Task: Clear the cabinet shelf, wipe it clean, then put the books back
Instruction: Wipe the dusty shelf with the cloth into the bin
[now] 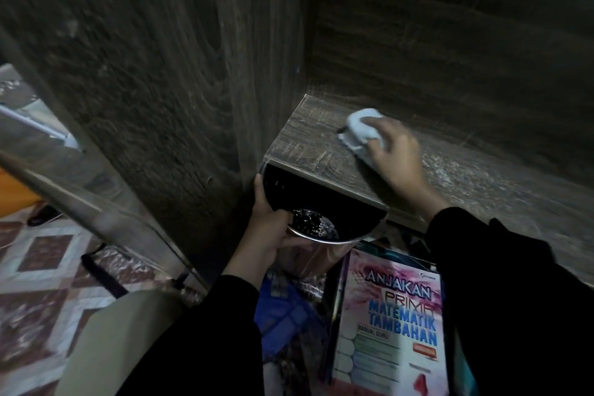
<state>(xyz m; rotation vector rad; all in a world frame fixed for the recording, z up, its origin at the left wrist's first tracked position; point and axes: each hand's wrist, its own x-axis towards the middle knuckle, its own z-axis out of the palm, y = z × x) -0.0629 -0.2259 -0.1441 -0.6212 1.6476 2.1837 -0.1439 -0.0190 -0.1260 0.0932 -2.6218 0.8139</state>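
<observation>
The dark wood cabinet shelf (308, 145) holds no books and looks dusty towards the right. My right hand (397, 154) presses a crumpled white cloth (361, 130) onto the shelf near its back left corner. My left hand (266, 231) grips the rim of a shiny metal bin with a black liner (321, 225), held just under the shelf's front edge. A pink and blue maths book (390, 328) lies on the floor below, between my arms, on top of other books.
The cabinet's side panel (180, 74) stands at the left of the shelf. An open cabinet door (90, 202) angles out at the left. A patterned floor mat (41, 283) lies at the lower left, with blue items (283, 312) beside the book.
</observation>
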